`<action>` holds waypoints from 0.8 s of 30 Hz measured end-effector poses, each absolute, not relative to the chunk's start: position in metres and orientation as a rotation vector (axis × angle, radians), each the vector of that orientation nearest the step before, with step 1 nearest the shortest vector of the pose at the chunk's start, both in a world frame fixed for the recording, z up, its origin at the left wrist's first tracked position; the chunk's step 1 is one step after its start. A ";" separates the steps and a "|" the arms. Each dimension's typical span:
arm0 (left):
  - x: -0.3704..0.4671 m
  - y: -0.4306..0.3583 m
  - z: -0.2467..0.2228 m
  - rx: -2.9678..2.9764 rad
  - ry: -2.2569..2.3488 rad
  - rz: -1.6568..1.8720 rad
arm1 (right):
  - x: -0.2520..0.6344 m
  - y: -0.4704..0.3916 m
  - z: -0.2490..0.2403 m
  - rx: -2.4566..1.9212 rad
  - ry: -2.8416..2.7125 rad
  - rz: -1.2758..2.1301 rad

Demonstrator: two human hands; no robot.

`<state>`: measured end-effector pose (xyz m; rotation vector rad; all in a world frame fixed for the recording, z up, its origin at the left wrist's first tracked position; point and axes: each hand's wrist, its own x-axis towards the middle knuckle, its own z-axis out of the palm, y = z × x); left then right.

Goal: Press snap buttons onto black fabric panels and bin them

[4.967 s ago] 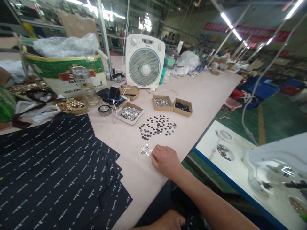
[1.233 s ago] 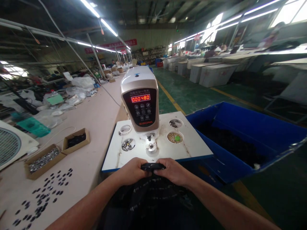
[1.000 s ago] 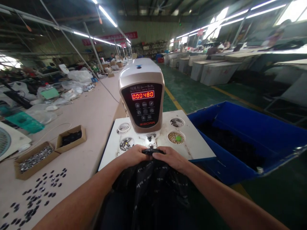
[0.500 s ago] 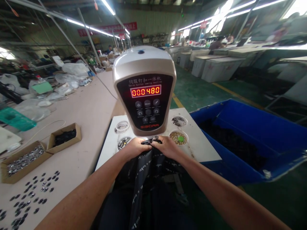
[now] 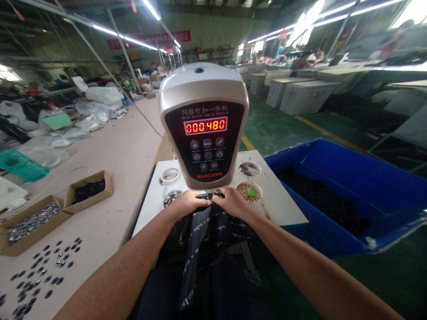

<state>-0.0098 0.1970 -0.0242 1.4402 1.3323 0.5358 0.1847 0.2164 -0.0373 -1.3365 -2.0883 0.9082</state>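
Observation:
Both my hands are at the foot of a button machine (image 5: 206, 106) whose red display reads 000480. My left hand (image 5: 191, 203) is closed, thumb pressed on the upper edge of a dark garment (image 5: 200, 226) with white lettering on its strip. From the right, my right hand (image 5: 231, 202) pinches the same edge, close beside the left one. The garment hangs down over my lap. What lies under the machine head, between my fingertips, is too small and dark to make out.
The white machine table (image 5: 283, 209) has round wells, one with brass-coloured pieces (image 5: 245, 192). Left, a long table (image 5: 133, 146) bears a carton of metal pieces (image 5: 35, 222), a carton of black pieces (image 5: 89, 190) and scattered dark buttons (image 5: 42, 271). A blue bin (image 5: 333, 164) with dark cloth stands right.
My hands stay at the garment's edge under the machine head, with only a slight shift of the fingers. The view has moved a little; the display number is the same.

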 end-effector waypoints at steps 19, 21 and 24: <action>-0.021 0.187 -0.041 1.451 1.441 0.618 | 0.187 0.216 -0.059 -1.494 -2.304 0.496; -0.021 0.188 -0.042 1.445 1.447 0.616 | 0.186 0.217 -0.059 -1.515 -2.296 0.495; -0.020 0.189 -0.045 1.442 1.455 0.612 | 0.185 0.217 -0.059 -1.521 -2.289 0.505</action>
